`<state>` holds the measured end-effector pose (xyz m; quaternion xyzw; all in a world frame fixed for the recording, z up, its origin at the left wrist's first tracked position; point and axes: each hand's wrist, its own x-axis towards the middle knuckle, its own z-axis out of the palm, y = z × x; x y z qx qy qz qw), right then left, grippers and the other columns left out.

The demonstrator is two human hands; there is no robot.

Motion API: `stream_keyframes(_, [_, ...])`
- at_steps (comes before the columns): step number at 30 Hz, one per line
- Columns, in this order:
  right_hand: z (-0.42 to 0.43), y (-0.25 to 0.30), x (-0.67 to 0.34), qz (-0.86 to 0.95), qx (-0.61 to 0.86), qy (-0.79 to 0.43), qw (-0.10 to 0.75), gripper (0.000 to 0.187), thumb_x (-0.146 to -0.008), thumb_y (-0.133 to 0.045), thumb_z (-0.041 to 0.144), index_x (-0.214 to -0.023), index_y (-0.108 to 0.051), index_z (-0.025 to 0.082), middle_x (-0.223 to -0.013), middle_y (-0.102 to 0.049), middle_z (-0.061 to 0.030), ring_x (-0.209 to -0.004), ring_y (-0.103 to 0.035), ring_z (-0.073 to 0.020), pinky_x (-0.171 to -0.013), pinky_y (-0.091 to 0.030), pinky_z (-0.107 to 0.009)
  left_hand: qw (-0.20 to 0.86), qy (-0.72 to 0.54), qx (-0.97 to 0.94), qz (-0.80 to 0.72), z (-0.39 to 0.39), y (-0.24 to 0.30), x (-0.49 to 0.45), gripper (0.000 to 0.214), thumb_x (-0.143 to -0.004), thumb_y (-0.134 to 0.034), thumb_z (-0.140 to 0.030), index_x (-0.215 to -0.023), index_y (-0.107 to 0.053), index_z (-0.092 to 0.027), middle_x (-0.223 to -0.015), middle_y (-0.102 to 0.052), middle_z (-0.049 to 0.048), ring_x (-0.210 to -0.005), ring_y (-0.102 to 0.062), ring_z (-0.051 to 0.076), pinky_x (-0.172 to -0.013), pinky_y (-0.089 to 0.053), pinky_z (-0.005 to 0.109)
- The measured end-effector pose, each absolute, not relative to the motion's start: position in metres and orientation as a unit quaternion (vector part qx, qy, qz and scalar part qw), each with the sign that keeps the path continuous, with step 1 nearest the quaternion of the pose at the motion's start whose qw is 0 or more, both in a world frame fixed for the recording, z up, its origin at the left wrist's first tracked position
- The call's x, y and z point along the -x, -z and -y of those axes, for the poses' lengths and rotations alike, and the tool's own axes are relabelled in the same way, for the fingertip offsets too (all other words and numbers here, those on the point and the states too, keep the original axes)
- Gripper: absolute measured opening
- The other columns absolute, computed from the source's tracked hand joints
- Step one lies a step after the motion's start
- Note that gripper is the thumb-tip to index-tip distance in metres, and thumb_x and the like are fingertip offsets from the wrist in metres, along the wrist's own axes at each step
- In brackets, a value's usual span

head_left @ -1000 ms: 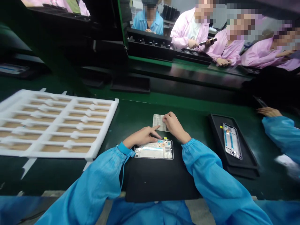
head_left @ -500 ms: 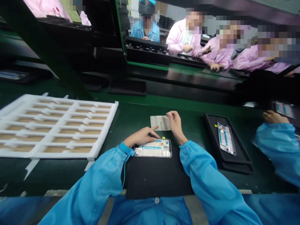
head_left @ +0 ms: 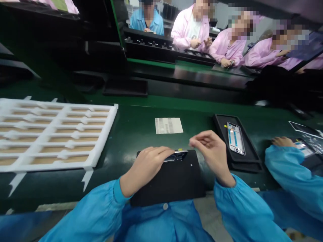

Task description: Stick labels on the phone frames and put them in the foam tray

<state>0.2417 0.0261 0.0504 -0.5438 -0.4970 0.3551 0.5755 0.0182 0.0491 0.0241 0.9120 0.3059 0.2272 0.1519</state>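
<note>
My left hand [head_left: 146, 165] is closed on a phone frame [head_left: 176, 155], tilting it up on its edge over a black mat [head_left: 174, 183]. Just to the right of the frame hovers my right hand [head_left: 210, 149], its fingertips pinched together on something too small to make out. A white label sheet [head_left: 168, 125] lies flat on the green belt beyond both hands, touched by neither.
A white foam tray [head_left: 50, 134] with long slots lies at the left. A black tray [head_left: 236, 144] holding another phone frame [head_left: 235, 137] sits at the right. A co-worker's blue sleeve [head_left: 292, 174] is at the far right; people in pink coats sit beyond the belt.
My right hand left the label sheet and drew back to beside the phone frame. My left hand tipped the frame up from lying flat on the mat.
</note>
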Motion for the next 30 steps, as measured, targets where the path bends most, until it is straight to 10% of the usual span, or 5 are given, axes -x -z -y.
stream_keyframes(13, [0.003,-0.046,-0.215,0.805,0.467,-0.071,0.358,0.021,-0.091,-0.062,0.009,-0.110,-0.062,0.017,-0.096,-0.073,-0.0056,-0.087,-0.068,-0.0174,-0.078,-0.055,-0.031,0.118,-0.356,-0.875,-0.307,-0.034,-0.004,-0.001,0.015,-0.097,-0.056,-0.021,-0.110,-0.063,-0.017,-0.101,-0.075,0.0016,-0.088,-0.072,0.018,-0.076,-0.052,0.030])
stream_keyframes(30, [-0.002,-0.051,-0.208,0.855,0.470,-0.034,0.216,0.018,-0.094,-0.060,0.013,-0.111,-0.063,0.015,-0.096,-0.073,-0.0058,-0.084,-0.065,-0.0186,-0.072,-0.047,-0.034,0.089,-0.409,-0.864,-0.279,-0.033,0.001,-0.002,0.011,-0.096,-0.056,-0.014,-0.104,-0.064,-0.014,-0.099,-0.076,0.0028,-0.085,-0.072,0.017,-0.074,-0.051,0.029])
